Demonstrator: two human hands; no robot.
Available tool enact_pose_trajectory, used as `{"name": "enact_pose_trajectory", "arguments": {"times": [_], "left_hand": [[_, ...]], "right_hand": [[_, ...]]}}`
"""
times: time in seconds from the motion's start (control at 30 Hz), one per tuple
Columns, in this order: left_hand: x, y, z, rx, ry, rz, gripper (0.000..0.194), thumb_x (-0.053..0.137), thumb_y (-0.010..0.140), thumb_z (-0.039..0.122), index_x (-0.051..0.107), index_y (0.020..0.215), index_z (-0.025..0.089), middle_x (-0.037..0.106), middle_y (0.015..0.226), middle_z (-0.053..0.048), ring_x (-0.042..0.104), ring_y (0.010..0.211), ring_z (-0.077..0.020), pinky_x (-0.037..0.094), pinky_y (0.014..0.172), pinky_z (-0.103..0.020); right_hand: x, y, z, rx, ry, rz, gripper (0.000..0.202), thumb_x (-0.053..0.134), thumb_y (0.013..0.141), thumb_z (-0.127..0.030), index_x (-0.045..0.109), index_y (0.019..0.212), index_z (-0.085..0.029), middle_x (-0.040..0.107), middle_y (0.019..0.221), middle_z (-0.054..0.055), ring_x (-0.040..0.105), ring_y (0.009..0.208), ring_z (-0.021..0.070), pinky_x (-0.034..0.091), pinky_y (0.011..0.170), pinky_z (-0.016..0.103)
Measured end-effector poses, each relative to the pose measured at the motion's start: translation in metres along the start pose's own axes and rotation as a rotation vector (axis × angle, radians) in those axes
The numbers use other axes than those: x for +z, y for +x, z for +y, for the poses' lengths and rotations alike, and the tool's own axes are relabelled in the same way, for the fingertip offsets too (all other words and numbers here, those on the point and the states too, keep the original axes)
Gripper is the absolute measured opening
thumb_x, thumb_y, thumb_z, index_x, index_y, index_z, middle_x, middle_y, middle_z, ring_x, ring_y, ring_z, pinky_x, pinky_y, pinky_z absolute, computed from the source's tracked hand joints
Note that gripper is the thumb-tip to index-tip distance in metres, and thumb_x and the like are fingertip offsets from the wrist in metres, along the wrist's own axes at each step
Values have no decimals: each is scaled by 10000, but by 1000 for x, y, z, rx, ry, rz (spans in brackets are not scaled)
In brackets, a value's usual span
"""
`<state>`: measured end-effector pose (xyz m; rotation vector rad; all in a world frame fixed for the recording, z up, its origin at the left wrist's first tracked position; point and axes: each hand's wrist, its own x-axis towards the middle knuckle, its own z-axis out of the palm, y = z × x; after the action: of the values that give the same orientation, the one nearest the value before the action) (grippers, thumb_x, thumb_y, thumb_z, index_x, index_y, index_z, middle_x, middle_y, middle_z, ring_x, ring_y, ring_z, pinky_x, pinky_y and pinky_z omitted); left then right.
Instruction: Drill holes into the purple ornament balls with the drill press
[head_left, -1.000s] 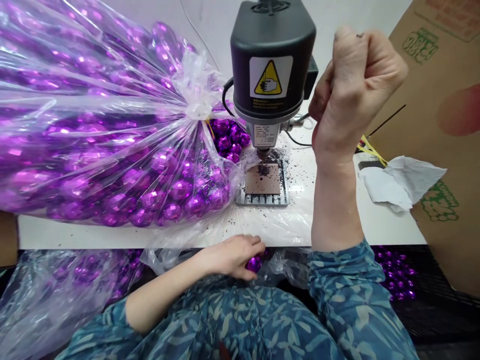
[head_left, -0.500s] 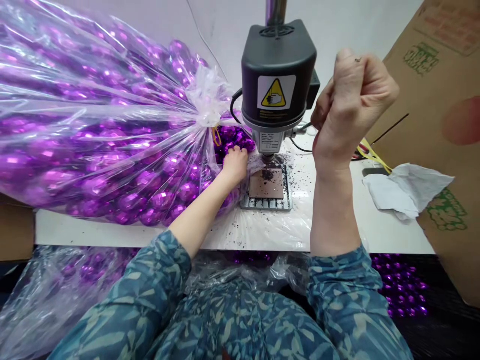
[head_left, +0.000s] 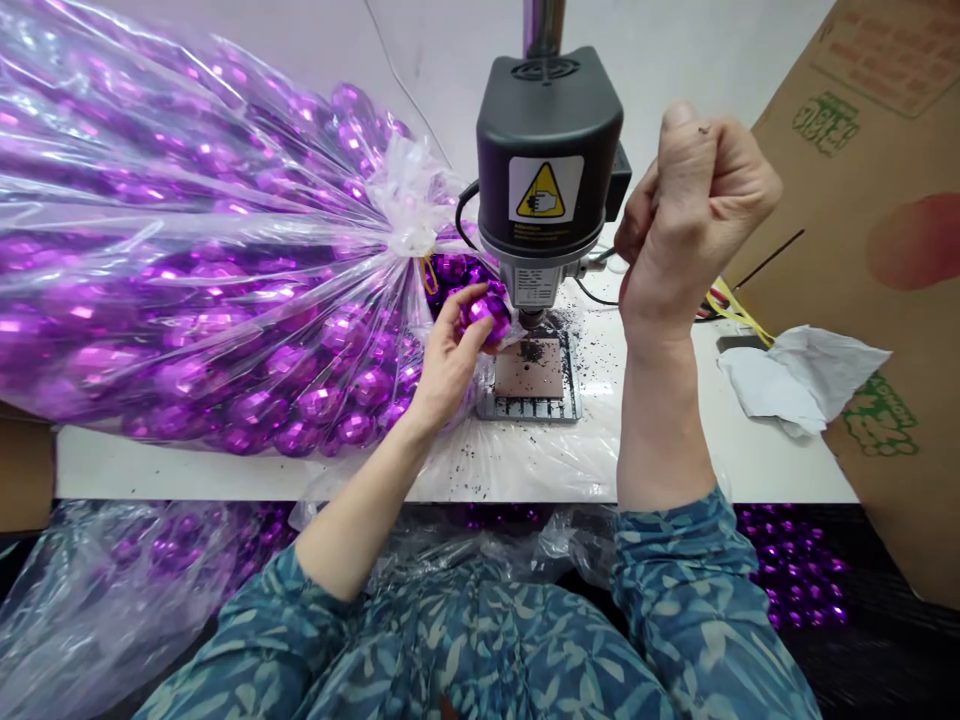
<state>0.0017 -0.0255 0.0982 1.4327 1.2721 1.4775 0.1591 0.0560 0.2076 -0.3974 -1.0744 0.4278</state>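
Between the fingers and thumb of my left hand (head_left: 454, 350) is a shiny purple faceted ball (head_left: 489, 314), just left of the black drill press (head_left: 550, 150). My right hand (head_left: 694, 215) is raised at the right of the machine, its fingers wrapped round the end of a metal lever (head_left: 602, 258). Under the drill head, a square tan board (head_left: 529, 375) with a small hole and dark shavings lies on a slotted metal base (head_left: 574, 400).
A big clear bag (head_left: 225, 300) of purple balls, with a knotted neck (head_left: 411, 200), fills the left. At right are crumpled white paper (head_left: 829, 370), yellow ties (head_left: 742, 318) and a cardboard box (head_left: 892, 170). More purple balls (head_left: 802, 570) show below the white table (head_left: 225, 473).
My left hand has turned and drawn back a little from the purple balls at the bag's neck, now with one ball in its fingers. My right hand stays on the lever.
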Motion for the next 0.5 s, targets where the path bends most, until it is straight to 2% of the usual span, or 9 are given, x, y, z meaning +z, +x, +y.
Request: {"name": "enact_pose_trajectory", "arguments": {"times": [0.1,0.17,0.2,0.3,0.37,0.5], "left_hand": [[17,-33,-7,-311,-455,-54,338,649,910,454,526,1168,273,669,1147,-58,691,982,-199,599,870,-392],[28,-45,-22,-464,-562,-23,402,730,834,449,518,1105,241,685,1075,-45,695,914,-185,603,823,-371],[31,-47,-32,-488,-551,12,436,765,799,435,518,1096,233,689,1032,-34,691,883,-176,597,803,-353],[34,-39,-61,-382,-407,110,509,819,750,374,546,1157,239,702,967,-10,684,881,-163,561,808,-308],[32,-28,-75,-290,-354,122,505,822,755,358,576,1182,247,714,995,-18,685,940,-166,542,860,-302],[30,-14,-88,-244,-346,131,486,848,737,359,590,1131,238,701,935,-1,669,885,-144,521,855,-278]], "right_hand": [[0,0,0,13,11,12,665,664,617,-814,281,549,-275,274,381,-109,207,305,43,121,344,300],[0,0,0,16,-24,8,670,623,630,-834,268,554,-270,272,385,-114,213,306,36,135,347,285],[0,1,-1,17,-45,2,669,595,657,-838,259,558,-268,270,390,-116,215,309,31,141,349,276],[0,0,-3,18,-48,-8,659,599,683,-817,260,558,-265,269,392,-119,213,309,26,135,349,268],[-1,0,-3,23,-14,-13,648,656,660,-781,279,552,-265,284,384,-117,223,306,34,131,347,274],[-3,0,-3,19,27,-20,633,695,654,-730,283,555,-260,291,378,-117,230,307,39,134,347,269]]}}
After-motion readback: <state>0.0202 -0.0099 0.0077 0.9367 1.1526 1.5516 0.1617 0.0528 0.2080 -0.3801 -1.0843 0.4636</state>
